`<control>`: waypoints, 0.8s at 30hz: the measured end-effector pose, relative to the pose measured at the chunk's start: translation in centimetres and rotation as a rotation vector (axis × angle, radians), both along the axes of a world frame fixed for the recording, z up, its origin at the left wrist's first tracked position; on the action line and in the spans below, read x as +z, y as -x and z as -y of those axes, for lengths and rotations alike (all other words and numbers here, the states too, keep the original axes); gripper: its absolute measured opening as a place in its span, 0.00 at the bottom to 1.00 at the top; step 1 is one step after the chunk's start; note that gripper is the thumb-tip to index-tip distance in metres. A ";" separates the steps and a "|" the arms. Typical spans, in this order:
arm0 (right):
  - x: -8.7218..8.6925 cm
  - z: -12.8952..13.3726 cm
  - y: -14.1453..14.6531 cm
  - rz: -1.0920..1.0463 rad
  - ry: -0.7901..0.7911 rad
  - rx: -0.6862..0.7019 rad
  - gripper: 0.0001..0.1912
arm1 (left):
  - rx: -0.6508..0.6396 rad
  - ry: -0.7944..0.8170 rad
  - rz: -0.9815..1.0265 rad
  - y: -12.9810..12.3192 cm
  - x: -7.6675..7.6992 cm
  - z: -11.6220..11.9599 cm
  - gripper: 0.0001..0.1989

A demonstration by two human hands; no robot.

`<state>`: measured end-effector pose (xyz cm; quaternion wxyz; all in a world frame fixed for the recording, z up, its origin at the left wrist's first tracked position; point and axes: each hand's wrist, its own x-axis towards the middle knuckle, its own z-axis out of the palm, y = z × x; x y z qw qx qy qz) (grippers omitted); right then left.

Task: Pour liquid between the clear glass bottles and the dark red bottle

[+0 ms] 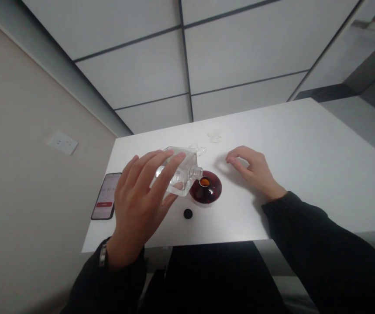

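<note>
The left hand (141, 196) is wrapped around the bottle (184, 174), tilting its neck to the right, over the mouth of the red jar (212, 194); whether neck and rim touch, I cannot tell. The jar stands between the hands. The right hand (253, 169) is loosely curled, at the table (292, 139); I cannot tell whether its fingertips meet. The cap (187, 214) lies right of the left wrist, the phone (102, 196) just left of the left hand.

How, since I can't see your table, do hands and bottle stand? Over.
Left hand holds clear bottle, tilted, mouth at opening of red jar. Right hand curled, nothing visible in it. Black disc nearby, not in the way.
</note>
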<state>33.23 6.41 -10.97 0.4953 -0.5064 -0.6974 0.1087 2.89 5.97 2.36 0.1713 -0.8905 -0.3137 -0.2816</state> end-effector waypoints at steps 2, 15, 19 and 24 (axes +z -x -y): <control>0.0 0.0 0.0 -0.002 0.000 -0.002 0.14 | -0.001 -0.007 -0.002 0.0 0.0 0.0 0.27; 0.3 0.0 0.1 0.003 0.033 -0.024 0.17 | 0.006 0.025 -0.001 -0.1 0.3 0.3 0.33; 0.3 0.0 0.0 -0.004 0.033 -0.022 0.16 | 0.010 0.020 -0.016 0.0 0.4 0.3 0.32; 0.4 0.0 0.0 -0.010 0.020 -0.013 0.16 | 0.013 0.000 -0.035 0.0 0.5 0.3 0.30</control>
